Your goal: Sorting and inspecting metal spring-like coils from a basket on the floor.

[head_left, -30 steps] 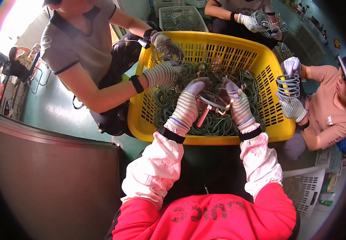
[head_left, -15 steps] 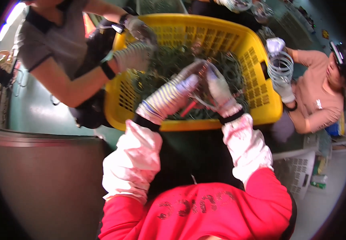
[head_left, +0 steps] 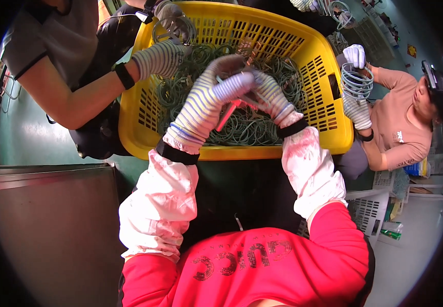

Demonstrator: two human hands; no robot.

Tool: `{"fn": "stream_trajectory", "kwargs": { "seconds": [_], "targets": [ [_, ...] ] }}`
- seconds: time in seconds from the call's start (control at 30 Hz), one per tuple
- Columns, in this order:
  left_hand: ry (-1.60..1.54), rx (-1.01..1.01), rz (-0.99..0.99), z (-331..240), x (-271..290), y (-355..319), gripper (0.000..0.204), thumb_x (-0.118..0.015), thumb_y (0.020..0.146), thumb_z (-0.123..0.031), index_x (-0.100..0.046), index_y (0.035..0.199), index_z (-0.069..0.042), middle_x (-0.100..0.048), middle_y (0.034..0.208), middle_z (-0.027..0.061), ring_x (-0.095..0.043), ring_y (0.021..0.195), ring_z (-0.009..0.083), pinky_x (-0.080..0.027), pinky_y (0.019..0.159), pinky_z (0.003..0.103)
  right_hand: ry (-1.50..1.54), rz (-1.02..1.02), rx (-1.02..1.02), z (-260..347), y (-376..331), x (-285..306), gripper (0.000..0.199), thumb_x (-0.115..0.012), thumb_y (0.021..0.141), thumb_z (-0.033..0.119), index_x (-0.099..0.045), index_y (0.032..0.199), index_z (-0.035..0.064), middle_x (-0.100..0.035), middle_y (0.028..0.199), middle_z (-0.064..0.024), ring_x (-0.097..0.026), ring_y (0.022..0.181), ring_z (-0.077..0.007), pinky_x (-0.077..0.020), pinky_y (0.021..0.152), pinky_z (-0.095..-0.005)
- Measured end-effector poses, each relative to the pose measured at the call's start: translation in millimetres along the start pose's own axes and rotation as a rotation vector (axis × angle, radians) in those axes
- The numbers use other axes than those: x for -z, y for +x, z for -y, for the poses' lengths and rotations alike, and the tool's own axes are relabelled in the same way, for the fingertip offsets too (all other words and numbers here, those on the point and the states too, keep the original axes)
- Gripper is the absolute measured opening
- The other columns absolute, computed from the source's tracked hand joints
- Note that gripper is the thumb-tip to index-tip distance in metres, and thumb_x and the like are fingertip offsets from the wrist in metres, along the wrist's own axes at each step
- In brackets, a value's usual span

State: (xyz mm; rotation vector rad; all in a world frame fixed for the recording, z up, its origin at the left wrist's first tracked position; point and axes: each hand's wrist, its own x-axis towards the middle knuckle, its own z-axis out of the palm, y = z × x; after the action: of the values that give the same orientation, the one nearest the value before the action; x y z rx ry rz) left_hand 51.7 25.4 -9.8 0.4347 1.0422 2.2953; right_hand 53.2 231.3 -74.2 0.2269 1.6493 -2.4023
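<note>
Both my hands, in striped knit gloves, meet above a yellow plastic basket (head_left: 242,153) heaped with thin grey-green wire rings (head_left: 249,130). My left hand (head_left: 206,97) is closed, its thumb reaching across toward the other hand; a thin pale strand shows at its fingers. My right hand (head_left: 270,94) faces it with curled fingers, partly hidden behind the left thumb. A narrow red piece (head_left: 225,116) slants down between the palms, joined to a greyish part by the right palm. What kind of thing it is, I cannot tell.
At the left, a co-worker's gloved hand (head_left: 160,59) reaches into the basket, with wire loops (head_left: 175,30) at their other hand. At the right, another person holds a wire coil (head_left: 356,82). A brown metal surface (head_left: 50,215) stands at lower left; a white crate (head_left: 367,212) at lower right.
The whole view has shifted, so the basket sits higher and more to the left. My left thumb now lies farther across toward my right hand. The left co-worker's upper hand now shows wire loops.
</note>
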Motion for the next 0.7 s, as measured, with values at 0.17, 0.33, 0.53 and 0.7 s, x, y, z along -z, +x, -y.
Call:
{"fn": "stream_trajectory", "kwargs": {
  "seconds": [0.17, 0.33, 0.53, 0.7],
  "targets": [
    [-0.053, -0.042, -0.148, -8.1, 1.8, 8.3, 0.079, -0.083, 0.081, -0.029, -0.042, 0.141, 0.002, -0.056, 0.125, 0.0113, -0.06, 0.107, 0.016, -0.053, 0.084, 0.031, -1.635, 0.454, -0.039, -94.0, 10.4, 89.3, 0.037, -0.072, 0.084, 0.026, -0.069, 0.118, 0.0131, -0.072, 0.105, -0.0145, -0.069, 0.098, -0.0319, -0.0537, 0.088, -0.043],
    [-0.093, -0.071, -0.159, -10.4, 6.0, 8.1, 0.08, -0.083, 0.081, -0.028, -0.04, 0.143, 0.002, -0.054, 0.128, 0.0094, -0.059, 0.109, 0.0155, -0.053, 0.083, 0.03, -1.8, 0.708, -0.499, -89.4, 11.8, 70.5, 0.033, -0.075, 0.082, 0.028, -0.073, 0.111, 0.0129, -0.073, 0.1, -0.0149, -0.069, 0.097, -0.0312, -0.0538, 0.085, -0.0416],
    [-0.036, -0.153, -0.212, -14.4, 11.7, 7.9, 0.087, -0.084, 0.08, -0.029, -0.037, 0.146, 0.002, -0.053, 0.129, 0.0105, -0.059, 0.111, 0.0172, -0.051, 0.086, 0.03, -1.28, 0.067, 0.091, -32.6, -1.2, 63.6, 0.024, -0.063, 0.096, 0.021, -0.07, 0.118, 0.0138, -0.075, 0.092, -0.0089, -0.069, 0.084, -0.0191, -0.0528, 0.073, -0.0298],
    [0.278, -0.291, -0.283, -16.5, 2.6, 10.0, 0.093, -0.089, 0.073, -0.03, -0.039, 0.144, 0.005, -0.052, 0.134, 0.0172, -0.056, 0.119, 0.0223, -0.048, 0.099, 0.034, -0.301, -0.559, 0.229, 19.8, -23.1, 45.0, 0.036, -0.057, 0.101, 0.028, -0.056, 0.131, 0.0085, -0.07, 0.103, -0.009, -0.067, 0.101, -0.0198, -0.0571, 0.08, -0.0322]
  ]
}}
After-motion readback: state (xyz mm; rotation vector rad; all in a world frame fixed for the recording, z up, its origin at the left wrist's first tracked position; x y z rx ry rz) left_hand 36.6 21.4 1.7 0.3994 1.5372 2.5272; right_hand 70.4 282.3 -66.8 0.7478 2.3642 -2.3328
